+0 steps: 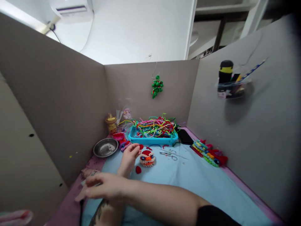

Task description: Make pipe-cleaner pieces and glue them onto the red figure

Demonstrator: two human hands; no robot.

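Note:
My left hand [130,156] reaches forward over the light blue mat [188,179] and pinches a small red piece [141,146] between thumb and fingertips. Just right of it sits a small round craft [147,158] of red, orange and white pipe cleaners. Another red piece [138,169] lies on the mat in front of it. My right arm crosses in front of the left forearm, and my right hand [101,186] hovers low at the mat's left edge with its fingers stretched out, slightly blurred. It holds nothing I can see and is close to a crumpled packet [88,172].
A blue basket [152,140] of coloured pipe cleaners stands at the back, with a metal bowl [105,147] and a yellow-capped bottle [111,123] to its left. Scissors [169,154], a black phone [185,137] and finished colourful crafts [208,153] lie to the right. Grey cardboard walls [58,110] enclose three sides.

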